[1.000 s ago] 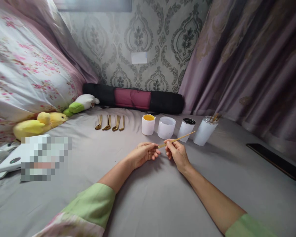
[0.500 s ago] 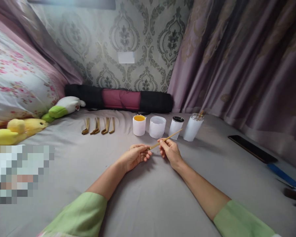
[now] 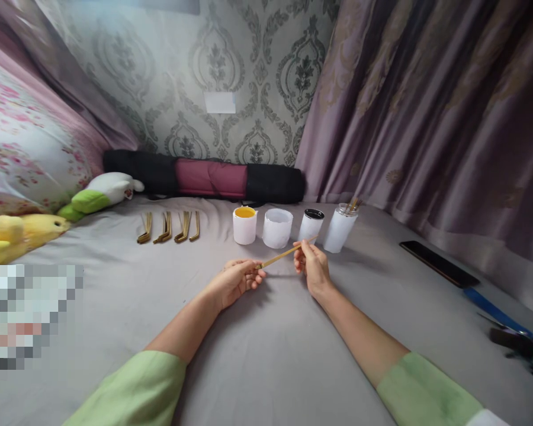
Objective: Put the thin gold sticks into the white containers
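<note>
A thin golden stick (image 3: 281, 257) slants up to the right between my hands, above the grey sheet. My left hand (image 3: 240, 278) is closed on its lower left end, thumb on top. My right hand (image 3: 313, 266) pinches it near the upper right end, and a short tip shows past the fingers. Just beyond my hands stand a white-wrapped cup with yellow contents (image 3: 244, 228), a wide whitish cup (image 3: 278, 229), a white-wrapped cup with a dark top (image 3: 311, 225) and a taller wrapped jar (image 3: 341, 231) with thin sticks in it.
Several bundles of bent golden strips (image 3: 162, 228) lie at the back left. Plush toys (image 3: 100, 194) rest by the pillow. A black and maroon roll (image 3: 211, 179) lies along the wall. At right are a phone (image 3: 439, 263) and a blue strap (image 3: 497, 310) with keys.
My right hand has slid along the stick toward its upper right end, away from my left hand. My left hand keeps its hold, and the view has shifted slightly right.
</note>
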Tool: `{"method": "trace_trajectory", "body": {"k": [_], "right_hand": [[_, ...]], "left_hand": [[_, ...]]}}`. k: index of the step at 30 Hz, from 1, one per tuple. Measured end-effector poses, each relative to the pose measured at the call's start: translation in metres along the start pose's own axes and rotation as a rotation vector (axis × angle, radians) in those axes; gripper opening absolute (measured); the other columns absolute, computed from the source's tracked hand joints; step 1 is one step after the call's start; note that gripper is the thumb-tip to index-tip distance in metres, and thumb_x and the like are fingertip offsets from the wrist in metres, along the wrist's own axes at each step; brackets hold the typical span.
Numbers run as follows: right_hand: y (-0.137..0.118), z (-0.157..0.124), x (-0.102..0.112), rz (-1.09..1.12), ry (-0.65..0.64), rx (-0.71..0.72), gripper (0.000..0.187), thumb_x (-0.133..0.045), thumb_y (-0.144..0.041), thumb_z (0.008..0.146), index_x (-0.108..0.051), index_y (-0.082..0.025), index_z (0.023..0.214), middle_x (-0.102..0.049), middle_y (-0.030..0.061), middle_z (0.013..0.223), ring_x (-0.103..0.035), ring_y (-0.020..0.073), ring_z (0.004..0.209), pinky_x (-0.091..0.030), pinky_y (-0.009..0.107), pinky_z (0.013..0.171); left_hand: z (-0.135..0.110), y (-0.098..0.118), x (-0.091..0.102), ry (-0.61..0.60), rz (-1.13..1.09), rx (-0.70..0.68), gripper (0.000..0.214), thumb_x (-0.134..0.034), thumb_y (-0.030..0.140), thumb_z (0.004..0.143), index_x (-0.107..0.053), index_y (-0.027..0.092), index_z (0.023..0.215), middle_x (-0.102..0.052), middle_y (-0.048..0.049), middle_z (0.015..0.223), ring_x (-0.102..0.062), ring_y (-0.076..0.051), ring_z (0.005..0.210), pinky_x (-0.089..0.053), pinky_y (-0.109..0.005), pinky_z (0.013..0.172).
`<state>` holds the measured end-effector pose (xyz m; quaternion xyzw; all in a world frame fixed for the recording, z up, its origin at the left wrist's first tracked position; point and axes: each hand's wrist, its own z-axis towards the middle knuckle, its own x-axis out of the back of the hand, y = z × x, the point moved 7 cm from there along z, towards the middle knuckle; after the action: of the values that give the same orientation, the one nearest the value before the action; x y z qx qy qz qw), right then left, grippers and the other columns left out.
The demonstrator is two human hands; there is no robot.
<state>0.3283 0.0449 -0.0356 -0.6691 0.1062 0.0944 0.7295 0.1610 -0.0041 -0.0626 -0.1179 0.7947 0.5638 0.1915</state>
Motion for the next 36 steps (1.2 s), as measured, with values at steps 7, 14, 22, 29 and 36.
{"method": "trace_trajectory", "body": {"k": [7, 14, 22, 29, 36], "right_hand": [[-0.006, 0.005, 0.010, 0.039, 0.067, 0.026, 0.034, -0.053, -0.050, 0.068, -0.056, -0.017, 0.076, -0.049, -0.0034, 0.055, -0.042, 0.0050, 0.038, -0.029, 0.017, 0.031], [-0.012, 0.012, 0.021, 0.087, 0.118, 0.048, 0.030, -0.057, -0.046, 0.067, -0.056, -0.016, 0.073, -0.048, -0.0039, 0.054, -0.042, 0.0042, 0.038, -0.029, 0.017, 0.031], [-0.019, 0.014, 0.029, 0.087, 0.165, 0.063, 0.027, -0.060, -0.040, 0.065, -0.057, -0.015, 0.073, -0.050, -0.0036, 0.054, -0.043, 0.0046, 0.038, -0.030, 0.017, 0.031], [-0.022, 0.008, 0.028, 0.072, 0.154, 0.032, 0.024, -0.063, -0.037, 0.063, -0.057, -0.015, 0.072, -0.052, -0.0036, 0.053, -0.043, 0.0044, 0.038, -0.030, 0.016, 0.031], [-0.030, 0.000, 0.030, 0.035, 0.134, 0.022, 0.025, -0.062, -0.037, 0.063, -0.057, -0.014, 0.073, -0.053, -0.0031, 0.054, -0.042, 0.0046, 0.038, -0.030, 0.016, 0.031]], "left_hand": [[0.000, 0.001, -0.001, -0.005, -0.006, 0.001, 0.016, -0.056, 0.015, 0.072, -0.055, 0.007, 0.085, -0.061, -0.0075, 0.067, -0.055, -0.008, 0.052, -0.043, -0.016, 0.045], [-0.003, 0.003, -0.002, 0.002, -0.006, 0.007, 0.016, -0.055, 0.014, 0.072, -0.055, 0.007, 0.087, -0.060, -0.0078, 0.067, -0.055, -0.008, 0.052, -0.042, -0.017, 0.045], [-0.001, 0.002, 0.000, -0.003, -0.021, 0.008, 0.018, -0.057, 0.015, 0.071, -0.055, 0.006, 0.086, -0.061, -0.0093, 0.069, -0.055, -0.009, 0.053, -0.043, -0.017, 0.046], [-0.001, 0.003, 0.001, -0.024, -0.040, 0.006, 0.018, -0.059, 0.015, 0.069, -0.055, 0.007, 0.085, -0.061, -0.0094, 0.070, -0.055, -0.009, 0.054, -0.044, -0.018, 0.048], [-0.001, 0.002, 0.001, -0.049, -0.066, 0.014, 0.018, -0.059, 0.015, 0.069, -0.055, 0.006, 0.085, -0.060, -0.0096, 0.070, -0.055, -0.009, 0.055, -0.043, -0.018, 0.048]]}}
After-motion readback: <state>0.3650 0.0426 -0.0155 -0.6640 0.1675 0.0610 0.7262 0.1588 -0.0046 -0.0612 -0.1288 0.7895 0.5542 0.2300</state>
